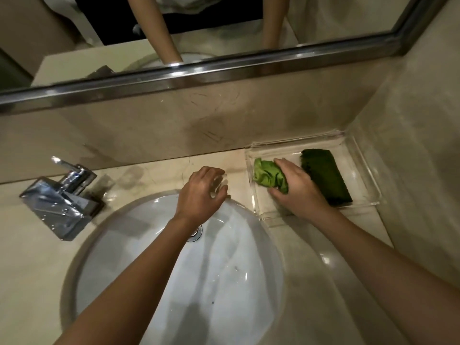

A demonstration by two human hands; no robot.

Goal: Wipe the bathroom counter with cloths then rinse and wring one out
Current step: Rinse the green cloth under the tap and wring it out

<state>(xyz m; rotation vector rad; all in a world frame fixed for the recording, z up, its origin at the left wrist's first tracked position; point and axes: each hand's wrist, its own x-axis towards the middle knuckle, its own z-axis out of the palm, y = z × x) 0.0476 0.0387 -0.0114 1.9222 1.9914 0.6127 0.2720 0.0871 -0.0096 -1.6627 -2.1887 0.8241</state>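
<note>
Inside tray (361,168) — green cloth (266,174), dark cloth (326,178)

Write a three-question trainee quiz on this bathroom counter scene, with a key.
1. Multiple choice: the right hand grips
A) a sponge
B) the light green cloth
C) a soap bar
2. True or false: the dark green folded cloth lies in the clear tray.
3. Fill in: the faucet stands on the person's ____ side of the sink.

Key: 1 B; 2 true; 3 left.
</note>
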